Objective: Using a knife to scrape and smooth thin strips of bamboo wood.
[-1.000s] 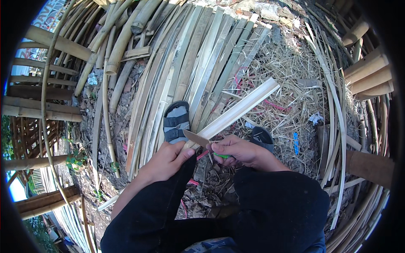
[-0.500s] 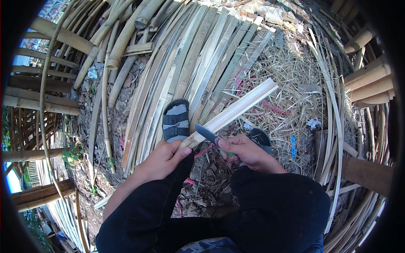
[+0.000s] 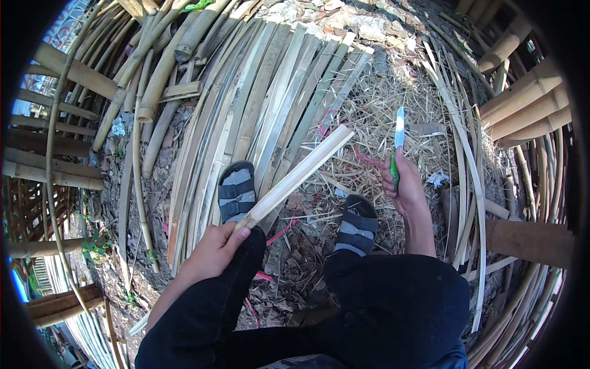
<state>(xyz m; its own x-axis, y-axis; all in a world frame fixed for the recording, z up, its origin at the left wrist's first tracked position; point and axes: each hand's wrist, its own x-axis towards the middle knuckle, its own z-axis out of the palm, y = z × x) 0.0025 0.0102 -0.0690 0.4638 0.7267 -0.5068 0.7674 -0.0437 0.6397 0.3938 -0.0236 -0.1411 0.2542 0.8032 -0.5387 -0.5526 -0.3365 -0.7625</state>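
Bamboo slat (image 3: 298,175) gripped in left hand (image 3: 212,249), green-handled knife (image 3: 397,144) clenched in right hand (image 3: 402,187), hands well apart.

Bamboo slat (image 3: 301,173) – pale, matt; knife (image 3: 398,144) – glossy metal, green plastic handle.

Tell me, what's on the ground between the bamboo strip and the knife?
In the head view, between the bamboo strip and the knife lie dry straw and a pink string.

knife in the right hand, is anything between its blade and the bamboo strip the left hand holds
Nothing visible. The knife in the right hand is raised, apart from the bamboo strip held by the left hand; only open air over straw litter lies between.
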